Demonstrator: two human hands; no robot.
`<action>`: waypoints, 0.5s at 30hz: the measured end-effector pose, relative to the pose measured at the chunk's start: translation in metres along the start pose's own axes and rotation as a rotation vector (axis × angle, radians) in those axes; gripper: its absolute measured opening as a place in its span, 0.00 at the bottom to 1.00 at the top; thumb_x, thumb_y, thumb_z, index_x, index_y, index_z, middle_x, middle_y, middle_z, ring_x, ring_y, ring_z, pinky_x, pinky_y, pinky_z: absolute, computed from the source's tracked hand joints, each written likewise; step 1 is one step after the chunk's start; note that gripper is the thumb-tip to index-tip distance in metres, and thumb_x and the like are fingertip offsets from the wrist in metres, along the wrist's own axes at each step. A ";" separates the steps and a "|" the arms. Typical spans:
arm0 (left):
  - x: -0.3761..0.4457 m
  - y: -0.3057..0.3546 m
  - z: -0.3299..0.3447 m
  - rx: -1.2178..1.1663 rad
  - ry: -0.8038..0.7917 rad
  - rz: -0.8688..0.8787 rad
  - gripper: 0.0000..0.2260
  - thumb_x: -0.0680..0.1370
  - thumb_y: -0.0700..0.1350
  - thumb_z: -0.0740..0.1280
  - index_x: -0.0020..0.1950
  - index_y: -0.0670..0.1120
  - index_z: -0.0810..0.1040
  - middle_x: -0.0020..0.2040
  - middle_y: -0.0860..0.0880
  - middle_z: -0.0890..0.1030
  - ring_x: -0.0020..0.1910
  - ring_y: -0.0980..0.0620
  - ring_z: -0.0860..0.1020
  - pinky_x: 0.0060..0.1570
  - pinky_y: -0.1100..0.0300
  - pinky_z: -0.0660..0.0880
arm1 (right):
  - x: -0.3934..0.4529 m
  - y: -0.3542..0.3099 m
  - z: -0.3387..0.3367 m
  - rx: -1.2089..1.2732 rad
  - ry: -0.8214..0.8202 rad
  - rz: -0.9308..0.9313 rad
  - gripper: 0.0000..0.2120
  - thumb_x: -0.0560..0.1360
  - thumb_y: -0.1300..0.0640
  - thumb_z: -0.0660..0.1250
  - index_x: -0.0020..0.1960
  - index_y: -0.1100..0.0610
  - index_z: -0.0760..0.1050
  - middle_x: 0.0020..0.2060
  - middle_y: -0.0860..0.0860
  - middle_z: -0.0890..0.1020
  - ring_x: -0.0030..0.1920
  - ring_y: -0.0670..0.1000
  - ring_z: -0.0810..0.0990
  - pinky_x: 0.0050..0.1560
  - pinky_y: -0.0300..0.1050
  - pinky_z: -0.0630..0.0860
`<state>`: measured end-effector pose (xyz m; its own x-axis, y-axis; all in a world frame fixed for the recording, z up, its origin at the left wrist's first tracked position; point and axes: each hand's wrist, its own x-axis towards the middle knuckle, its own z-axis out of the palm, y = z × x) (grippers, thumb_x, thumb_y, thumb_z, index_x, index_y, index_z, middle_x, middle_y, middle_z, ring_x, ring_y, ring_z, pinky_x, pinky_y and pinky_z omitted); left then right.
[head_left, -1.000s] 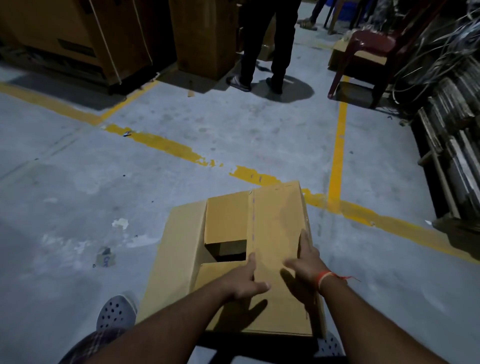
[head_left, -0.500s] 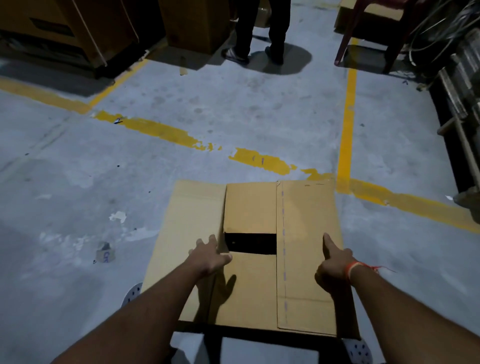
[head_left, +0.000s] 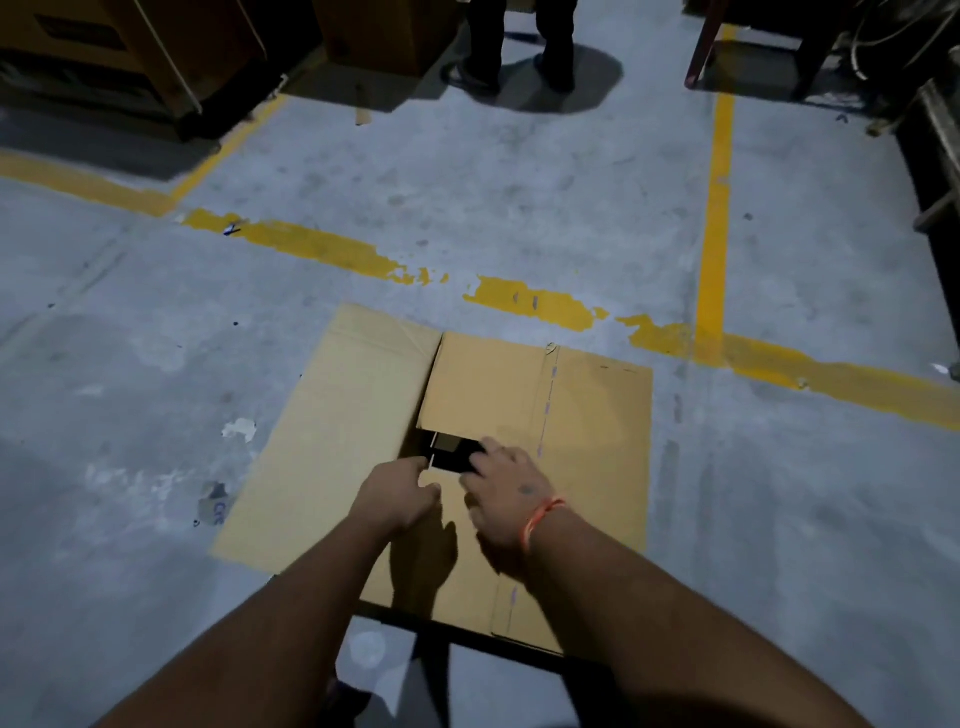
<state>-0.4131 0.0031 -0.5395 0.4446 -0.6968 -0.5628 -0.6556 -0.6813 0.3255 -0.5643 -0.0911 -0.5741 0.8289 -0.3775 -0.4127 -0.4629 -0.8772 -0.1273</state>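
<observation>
A brown cardboard box (head_left: 353, 426) lies on the grey concrete floor in front of me, its top flaps folded down around a small dark gap (head_left: 447, 453) in the middle. My left hand (head_left: 402, 493) is at the gap's near left corner, fingers and thumb curled on the edge of the near flap (head_left: 467, 566). My right hand (head_left: 506, 499), with an orange thread at the wrist, is just to the right. Its fingertips hook down into the gap over the same flap edge. The box's inside is hidden.
A person's legs (head_left: 519, 47) stand at the far end of the floor. Big wooden crates (head_left: 130, 47) stand at the back left, chair legs (head_left: 698, 47) at the back right, a dark rack (head_left: 935, 156) on the right. Worn yellow lines (head_left: 535, 304) cross the floor. A paper scrap (head_left: 215, 506) lies left of the box.
Both hands have come in from the box's left and right sides to the gap in the middle. The gap looks narrower, and the view has tilted further down.
</observation>
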 end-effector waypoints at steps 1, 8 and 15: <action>-0.002 0.007 -0.004 -0.006 0.010 0.057 0.23 0.82 0.52 0.65 0.77 0.47 0.71 0.70 0.45 0.77 0.69 0.45 0.75 0.67 0.55 0.71 | -0.002 -0.004 0.006 -0.089 -0.116 -0.006 0.24 0.82 0.43 0.53 0.73 0.52 0.69 0.77 0.57 0.64 0.80 0.59 0.49 0.78 0.62 0.48; -0.012 0.011 -0.008 0.041 -0.022 0.124 0.23 0.82 0.51 0.65 0.76 0.48 0.72 0.73 0.47 0.76 0.71 0.46 0.74 0.69 0.54 0.71 | -0.051 -0.003 -0.027 -0.360 -0.335 0.179 0.27 0.84 0.40 0.49 0.57 0.54 0.82 0.57 0.54 0.82 0.62 0.56 0.74 0.70 0.60 0.56; -0.018 0.017 0.013 0.061 0.004 0.080 0.27 0.80 0.51 0.66 0.79 0.50 0.67 0.74 0.42 0.69 0.72 0.42 0.70 0.69 0.47 0.72 | -0.101 0.064 -0.038 -0.040 -0.338 0.716 0.23 0.80 0.47 0.57 0.73 0.53 0.70 0.65 0.55 0.80 0.70 0.59 0.74 0.71 0.75 0.40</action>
<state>-0.4401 0.0068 -0.5336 0.3920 -0.7491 -0.5341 -0.7250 -0.6089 0.3220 -0.6659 -0.1199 -0.5058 0.1908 -0.7492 -0.6343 -0.8304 -0.4678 0.3027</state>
